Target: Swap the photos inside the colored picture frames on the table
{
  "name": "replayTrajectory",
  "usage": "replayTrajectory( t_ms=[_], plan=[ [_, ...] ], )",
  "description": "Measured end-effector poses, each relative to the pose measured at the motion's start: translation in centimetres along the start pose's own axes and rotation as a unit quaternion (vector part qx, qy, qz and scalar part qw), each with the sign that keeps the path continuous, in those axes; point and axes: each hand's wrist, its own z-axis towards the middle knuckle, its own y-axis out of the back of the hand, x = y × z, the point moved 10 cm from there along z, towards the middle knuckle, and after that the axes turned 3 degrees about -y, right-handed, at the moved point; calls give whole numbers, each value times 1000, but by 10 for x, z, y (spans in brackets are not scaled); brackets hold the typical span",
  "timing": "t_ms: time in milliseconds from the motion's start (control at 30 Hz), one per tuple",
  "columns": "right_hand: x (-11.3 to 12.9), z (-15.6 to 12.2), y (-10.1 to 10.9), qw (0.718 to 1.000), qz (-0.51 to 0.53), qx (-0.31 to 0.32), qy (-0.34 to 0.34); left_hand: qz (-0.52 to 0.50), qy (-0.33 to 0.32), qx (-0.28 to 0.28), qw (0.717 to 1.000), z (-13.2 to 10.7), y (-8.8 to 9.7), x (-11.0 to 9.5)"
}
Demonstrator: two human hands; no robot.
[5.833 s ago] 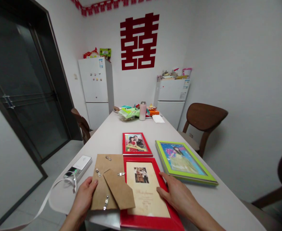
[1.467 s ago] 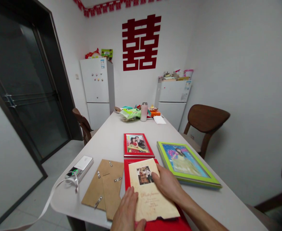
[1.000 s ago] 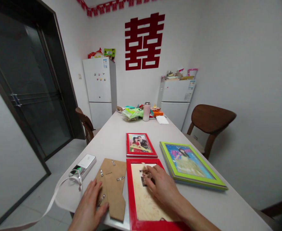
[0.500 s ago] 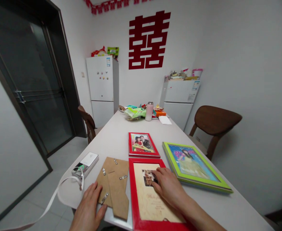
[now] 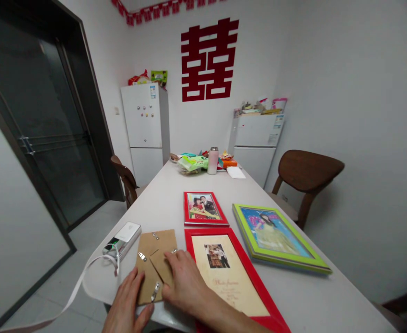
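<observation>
A brown cardboard frame backing (image 5: 151,249) with metal clips and a fold-out stand lies near the table's front edge. My left hand (image 5: 129,300) rests flat on its lower left corner, fingers stretched out. My right hand (image 5: 186,282) lies across its right side, fingers extended over the stand. Just right of the backing sits a large red photo frame (image 5: 259,296), holding a cream printed sheet (image 5: 229,280) with a small photo at the top.
A small red framed photo (image 5: 205,208) and a green framed picture (image 5: 276,236) lie further back on the white table (image 5: 175,194). A white power bank (image 5: 122,238) with a strap sits left. Snacks and a bottle (image 5: 212,160) stand at the far end. Wooden chairs flank the table.
My right hand left the cream sheet in the red frame and moved left onto the cardboard backing. My left hand stayed on the backing's left edge.
</observation>
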Motion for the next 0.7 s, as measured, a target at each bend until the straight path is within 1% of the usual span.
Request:
replayTrajectory(
  t_ms=[67, 100, 167, 267, 333, 367, 433, 533, 633, 700],
  plan=[
    [1, 1, 11, 999, 43, -10, 2, -7, -11, -12, 1000, 2, 2, -4],
    [4, 0, 19, 998, 58, -18, 8, -10, -19, -21, 1000, 4, 7, -8],
    [10, -5, 40, 995, 81, -43, 25, -17, -35, -43, 998, 11, 21, -20],
    [15, -16, 79, 989, 104, -84, 57, -39, -52, -60, 996, 27, 45, -45],
    [7, -25, 101, 987, 109, -99, 64, -59, -67, -51, 995, 36, 52, -66],
    [0, -30, 109, 987, 109, -97, 60, -71, -77, -44, 994, 39, 51, -78],
    [-22, -40, 118, 990, 102, -83, 41, -97, -102, -30, 990, 40, 41, -101],
    [-63, -58, 120, 996, 75, -56, -8, -138, -147, 3, 979, 31, 7, -130],
    [-97, -73, 113, 997, 45, -25, -56, -161, -165, 48, 972, 23, -28, -147],
    [-109, -77, 108, 997, 21, -11, -74, -158, -159, 79, 971, 24, -42, -152]
  ],
)
